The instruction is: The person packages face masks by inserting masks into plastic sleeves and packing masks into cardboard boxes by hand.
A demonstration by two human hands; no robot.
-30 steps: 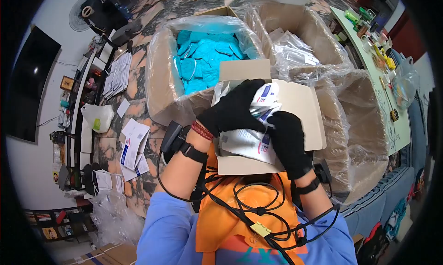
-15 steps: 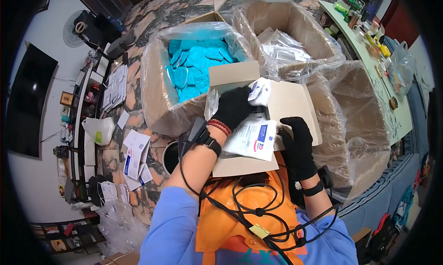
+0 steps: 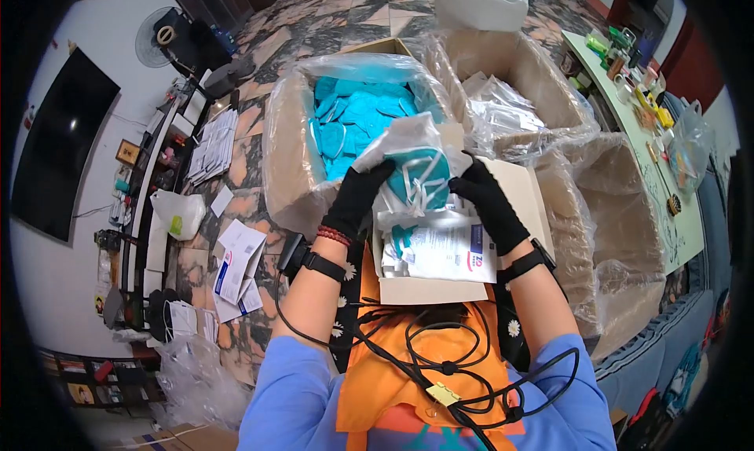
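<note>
Between my two black-gloved hands is a clear plastic packet with a teal face mask [image 3: 416, 180] and its white straps inside. My left hand [image 3: 357, 196] is closed on the packet's left edge. My right hand [image 3: 491, 203] has its fingers closed at the packet's right edge. Just below sits an open cardboard box [image 3: 432, 294] on my lap, its flaps spread. White printed mask packets [image 3: 452, 251] with blue labels lie inside it, partly hidden by the held packet.
Ahead stands a plastic-lined carton of teal masks [image 3: 365, 117]. To its right is a lined carton with white and clear wrappers [image 3: 503, 101]; another lined carton [image 3: 620, 215] stands nearer. Flattened printed boxes [image 3: 236, 266] lie on the floor at left. A cluttered green table [image 3: 683, 223] is at right.
My left hand has come up out of the box, and my right hand has risen from its right side. A packet with a teal mask is now held between them, above the box.
</note>
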